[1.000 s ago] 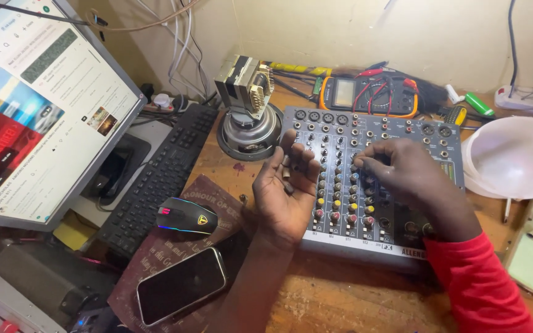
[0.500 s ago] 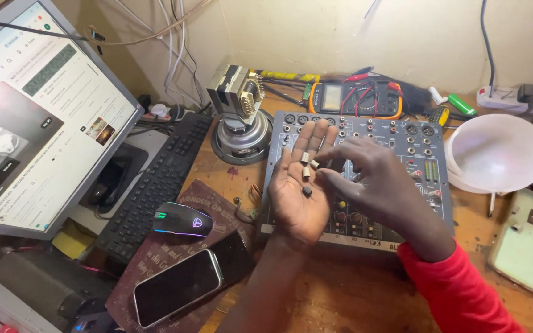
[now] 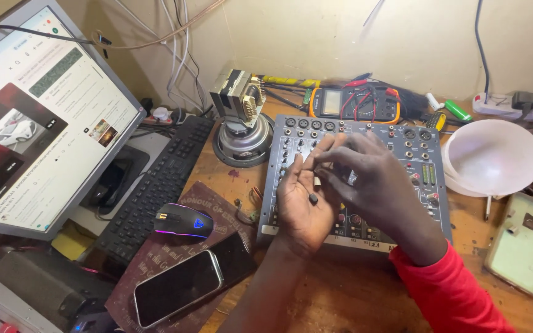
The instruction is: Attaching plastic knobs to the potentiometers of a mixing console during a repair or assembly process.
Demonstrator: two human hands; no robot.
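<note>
My left hand [image 3: 303, 200] lies palm up over the grey audio mixer [image 3: 414, 154], cupped, with a small dark knob cap [image 3: 313, 198] resting in the palm. My right hand [image 3: 374, 182] reaches across from the right in a red sleeve, its fingertips pinched together just above the left palm; whether it holds a cap I cannot tell. Both hands cover the mixer's middle and its lower rows of controls.
A black keyboard [image 3: 155, 185], a lit mouse [image 3: 184, 220] and two phones [image 3: 180, 287] lie to the left beside a monitor [image 3: 38, 117]. A speaker with a transformer [image 3: 242, 123], a multimeter [image 3: 353, 102] and a white bowl [image 3: 495, 157] ring the mixer.
My left hand has turned palm up and lifted off the mixer. The right hand left the knobs and now meets the left palm. The view has shifted slightly.
</note>
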